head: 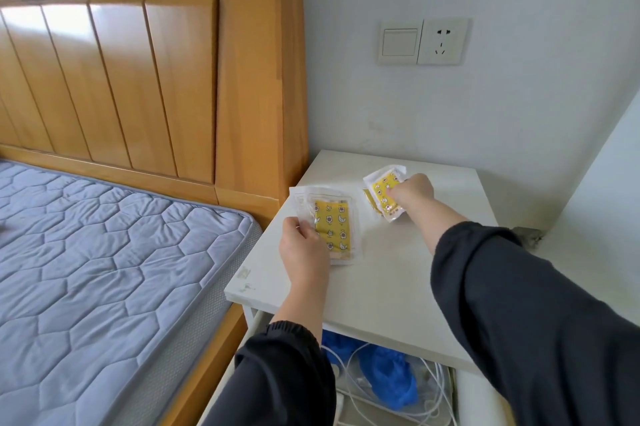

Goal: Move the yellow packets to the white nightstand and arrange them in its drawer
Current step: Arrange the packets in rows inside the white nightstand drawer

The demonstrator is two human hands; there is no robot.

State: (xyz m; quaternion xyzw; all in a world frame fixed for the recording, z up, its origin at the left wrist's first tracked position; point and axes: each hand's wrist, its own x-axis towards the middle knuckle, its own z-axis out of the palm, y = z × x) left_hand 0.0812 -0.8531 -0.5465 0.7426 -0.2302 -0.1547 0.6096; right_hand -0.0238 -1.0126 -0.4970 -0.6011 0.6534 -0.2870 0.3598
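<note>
Now holds a yellow packet (334,228) by its near left edge with the left hand (304,252), thumb and fingers curled on the clear wrapper, flat on the nightstand (381,283) top. Grips a small bunch of packets (382,195) in the right hand (412,191), farther back and right of the left hand. Leaves the drawer (467,398) open below both wrists, with blue plastic (384,377) and white cables (440,387) inside.

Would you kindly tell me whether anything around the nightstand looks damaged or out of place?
Yes: a crumbled grey wall patch sits at the corner beside the nightstand, whose near-left edge shows peeling residue, and tangled white cables clutter the open drawer.
</note>
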